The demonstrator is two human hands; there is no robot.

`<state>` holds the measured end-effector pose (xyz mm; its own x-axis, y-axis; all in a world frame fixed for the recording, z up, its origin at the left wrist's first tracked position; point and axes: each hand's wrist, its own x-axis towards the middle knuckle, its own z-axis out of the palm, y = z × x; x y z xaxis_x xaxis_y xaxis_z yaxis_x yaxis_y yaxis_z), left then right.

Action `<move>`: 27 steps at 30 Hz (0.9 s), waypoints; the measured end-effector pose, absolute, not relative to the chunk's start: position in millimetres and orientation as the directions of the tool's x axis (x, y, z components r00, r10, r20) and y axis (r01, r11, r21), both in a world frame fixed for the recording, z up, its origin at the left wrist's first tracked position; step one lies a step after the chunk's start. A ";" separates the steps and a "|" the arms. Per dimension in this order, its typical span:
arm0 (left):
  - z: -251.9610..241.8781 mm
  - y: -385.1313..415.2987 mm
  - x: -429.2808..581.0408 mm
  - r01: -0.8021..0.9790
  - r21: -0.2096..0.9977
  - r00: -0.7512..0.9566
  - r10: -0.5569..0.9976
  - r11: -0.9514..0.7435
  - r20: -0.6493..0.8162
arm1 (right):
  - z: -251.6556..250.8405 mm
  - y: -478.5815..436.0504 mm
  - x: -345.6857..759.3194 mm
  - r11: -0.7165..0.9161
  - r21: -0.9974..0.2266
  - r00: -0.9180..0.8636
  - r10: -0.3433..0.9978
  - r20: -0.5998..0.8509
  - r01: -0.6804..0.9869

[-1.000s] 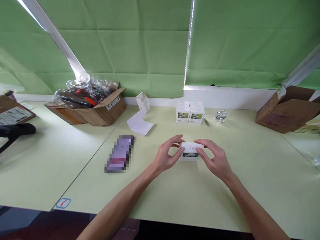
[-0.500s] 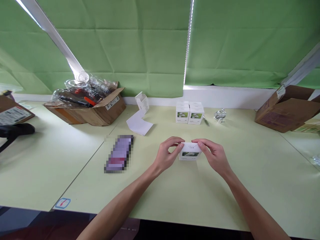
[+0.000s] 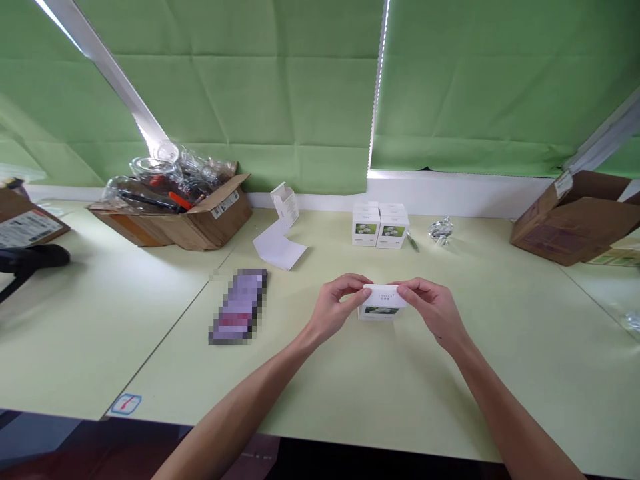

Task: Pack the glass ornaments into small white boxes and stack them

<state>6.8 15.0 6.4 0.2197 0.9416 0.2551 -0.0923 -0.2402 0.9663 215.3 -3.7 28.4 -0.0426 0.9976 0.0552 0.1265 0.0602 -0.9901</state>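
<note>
A small white carton [image 3: 383, 312] with a flower picture on its front stands on the table before me. My left hand [image 3: 340, 305] grips its top left corner, thumb on the top flap and fingers behind. At the top right corner my right hand [image 3: 434, 308] pinches the same flap in the same way. The flap [image 3: 385, 295] bears printed lettering and slopes down over the front, covering part of the picture. My fingers hide the carton's rear edge.
Several matching white cartons [image 3: 380, 227] stand in a block at the back, with a green pen [image 3: 413, 241] beside them. A folded white sheet [image 3: 280, 247], a blurred phone [image 3: 239, 307], a cardboard box of plastic waste [image 3: 200, 223] and an open box [image 3: 570, 220] lie around.
The carton's top flap has tilted forward and now shows more of its lettering. Both hands have shifted slightly with it, thumbs still on the flap.
</note>
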 end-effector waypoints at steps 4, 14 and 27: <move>4.5 15.8 8.6 -0.096 0.978 0.180 0.963 -0.186 0.200 | 22.8 -1.9 212.9 0.066 -0.984 0.030 0.997 0.072 0.167; 1.7 12.8 9.4 -0.018 0.981 0.182 0.964 -0.195 0.195 | 16.3 -3.1 209.8 0.159 -0.962 0.027 0.985 0.169 0.222; 6.2 7.5 12.3 0.125 0.944 0.194 0.940 -0.306 0.280 | 17.2 -6.5 207.0 0.192 -0.949 0.002 0.980 0.199 0.251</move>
